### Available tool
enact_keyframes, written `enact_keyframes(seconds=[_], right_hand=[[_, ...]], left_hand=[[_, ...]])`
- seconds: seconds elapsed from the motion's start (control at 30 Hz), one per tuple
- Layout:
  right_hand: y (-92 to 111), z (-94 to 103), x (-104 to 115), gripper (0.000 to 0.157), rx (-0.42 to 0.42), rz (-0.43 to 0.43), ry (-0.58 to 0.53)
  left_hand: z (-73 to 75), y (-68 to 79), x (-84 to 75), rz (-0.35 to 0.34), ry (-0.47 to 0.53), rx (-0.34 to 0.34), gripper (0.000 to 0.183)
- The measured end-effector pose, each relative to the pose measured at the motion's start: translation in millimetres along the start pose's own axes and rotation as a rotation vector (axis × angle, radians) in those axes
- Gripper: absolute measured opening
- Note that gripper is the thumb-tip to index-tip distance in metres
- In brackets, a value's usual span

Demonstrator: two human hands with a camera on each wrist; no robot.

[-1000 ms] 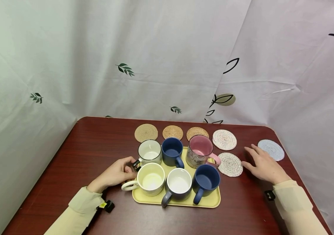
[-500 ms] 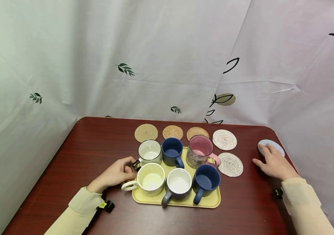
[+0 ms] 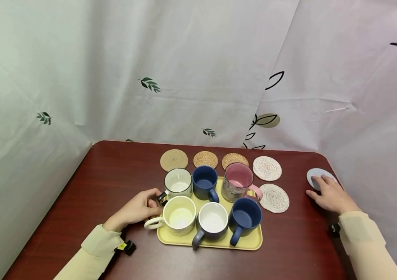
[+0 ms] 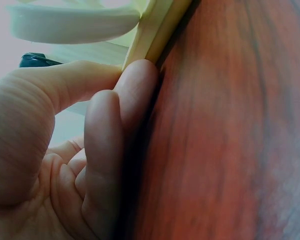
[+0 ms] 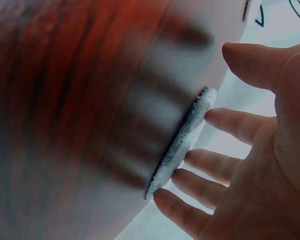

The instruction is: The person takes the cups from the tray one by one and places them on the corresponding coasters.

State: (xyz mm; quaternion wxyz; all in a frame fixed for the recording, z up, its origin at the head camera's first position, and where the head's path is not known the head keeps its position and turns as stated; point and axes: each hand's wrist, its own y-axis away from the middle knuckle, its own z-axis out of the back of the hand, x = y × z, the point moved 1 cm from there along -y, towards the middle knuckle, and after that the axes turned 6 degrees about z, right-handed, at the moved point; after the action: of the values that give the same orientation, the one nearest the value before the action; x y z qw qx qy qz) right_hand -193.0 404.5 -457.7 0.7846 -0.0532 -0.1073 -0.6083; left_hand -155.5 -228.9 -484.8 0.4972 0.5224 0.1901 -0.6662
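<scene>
My left hand pinches the left edge of the yellow tray between thumb and fingers, as the tray's rim shows in the left wrist view. Close above that thumb sticks out the handle of a cream mug. At the right end of the table, my right hand reaches over a round pale blue woven coaster. Its fingers are spread, with several fingertips at the coaster's near edge and the thumb apart from it. The coaster lies on the table.
Also on the tray stand a black-rimmed white mug, a pink mug, a grey mug and two blue mugs. Behind are tan coasters and a white coaster; a speckled coaster lies to the right.
My right hand has moved right, from beside the speckled coaster to the pale blue one, and its fingers now cover part of it. The left hand stays at the tray's edge.
</scene>
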Motion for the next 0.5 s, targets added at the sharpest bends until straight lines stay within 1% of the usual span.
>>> enact_keyframes(seconds=[0.1, 0.23, 0.33, 0.5], right_hand=[[0.7, -1.2, -1.9, 0.067, -0.001, 0.008, 0.008], [-0.4, -1.1, -6.9, 0.060, -0.032, 0.045, 0.034], [-1.8, 0.6, -9.9, 0.052, -0.069, 0.073, 0.064], [-4.2, 2.3, -11.6, 0.041, -0.113, 0.069, 0.085]], left_hand=[[-1.0, 0.5, 0.3, -0.001, 0.000, 0.002, 0.032], [-0.8, 0.2, 0.2, -0.009, 0.006, 0.004, 0.031], [-0.2, -0.1, 0.4, -0.011, 0.010, 0.005, 0.031], [-0.2, -0.7, 1.3, -0.009, 0.008, 0.004, 0.032]])
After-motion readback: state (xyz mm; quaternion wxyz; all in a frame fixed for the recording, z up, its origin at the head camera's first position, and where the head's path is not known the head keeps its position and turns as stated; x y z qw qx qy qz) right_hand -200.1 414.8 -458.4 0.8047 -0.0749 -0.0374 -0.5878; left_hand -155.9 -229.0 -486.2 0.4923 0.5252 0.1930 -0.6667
